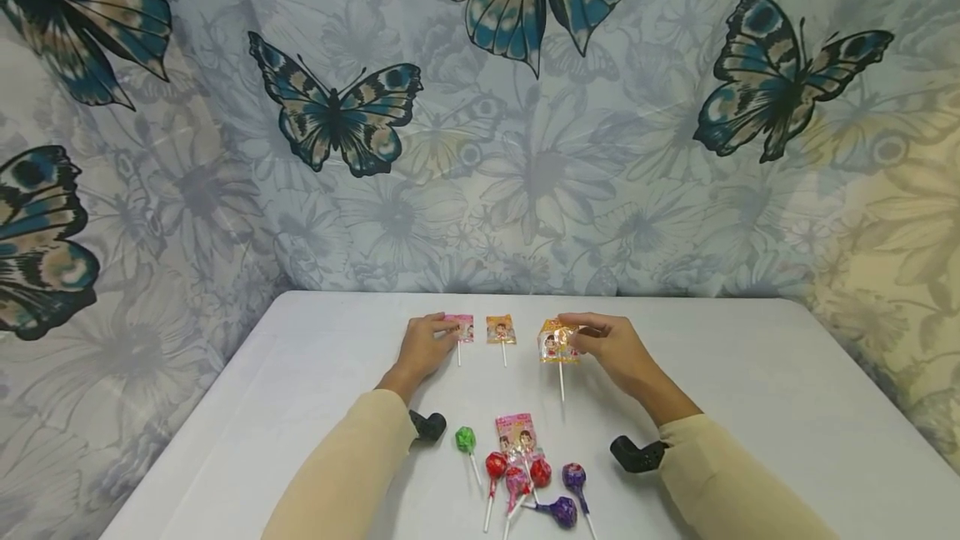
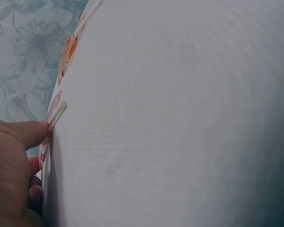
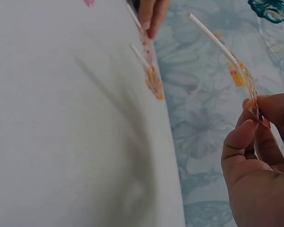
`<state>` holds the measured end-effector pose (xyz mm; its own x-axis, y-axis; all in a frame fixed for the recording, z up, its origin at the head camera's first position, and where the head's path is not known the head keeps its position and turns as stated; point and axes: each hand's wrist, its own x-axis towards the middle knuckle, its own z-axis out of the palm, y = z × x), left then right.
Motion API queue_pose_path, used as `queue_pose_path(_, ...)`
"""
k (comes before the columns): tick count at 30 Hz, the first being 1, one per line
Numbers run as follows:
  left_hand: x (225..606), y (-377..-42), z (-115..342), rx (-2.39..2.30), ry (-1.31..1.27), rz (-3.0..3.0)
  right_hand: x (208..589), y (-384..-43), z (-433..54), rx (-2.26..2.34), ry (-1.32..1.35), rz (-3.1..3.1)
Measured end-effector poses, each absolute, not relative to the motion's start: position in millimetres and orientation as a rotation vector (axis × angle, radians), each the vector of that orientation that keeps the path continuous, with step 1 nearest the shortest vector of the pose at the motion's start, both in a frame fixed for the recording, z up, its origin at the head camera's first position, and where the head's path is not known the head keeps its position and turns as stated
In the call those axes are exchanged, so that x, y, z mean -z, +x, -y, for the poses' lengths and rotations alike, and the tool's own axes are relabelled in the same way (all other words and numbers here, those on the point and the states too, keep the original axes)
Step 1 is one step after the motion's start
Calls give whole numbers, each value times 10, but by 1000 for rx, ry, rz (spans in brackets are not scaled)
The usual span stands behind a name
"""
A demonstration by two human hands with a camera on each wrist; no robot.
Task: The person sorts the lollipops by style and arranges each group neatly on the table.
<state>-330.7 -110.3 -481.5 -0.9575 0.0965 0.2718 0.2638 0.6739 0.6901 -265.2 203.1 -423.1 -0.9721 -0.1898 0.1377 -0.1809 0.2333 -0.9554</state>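
Observation:
My right hand (image 1: 611,348) pinches an orange flat-wrapped lollipop (image 1: 555,343) by the edge of its wrapper. It is held above the table, its white stick pointing down in the head view; in the right wrist view the lollipop (image 3: 248,78) is between thumb and fingers. At the far side, my left hand (image 1: 426,348) has thumb and fingers at a pink flat-wrapped lollipop (image 1: 465,328) on the table. The left wrist view has the thumb by its white stick (image 2: 58,111). Between the hands lies another orange-wrapped lollipop (image 1: 500,329), stick toward me.
Nearer me on the white table (image 1: 300,440) lie a green lollipop (image 1: 466,439), red ones (image 1: 496,464), a round pink one (image 1: 517,482), purple ones (image 1: 574,476) and a pink flat-wrapped one (image 1: 515,433). A butterfly-patterned backdrop (image 1: 525,190) stands behind the table's far edge.

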Motion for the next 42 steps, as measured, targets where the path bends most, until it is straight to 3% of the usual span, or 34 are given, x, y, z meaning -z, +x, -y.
queue_pose_path(27,4819,-3327,1141,1133,-324,2671,4415,-3305,-1886,1815,-182,-2451)
queue_pose_path(42,4797,-3318,1125,1113,-330,2685,4542,-3446,-1777,1676,-41,-2568)
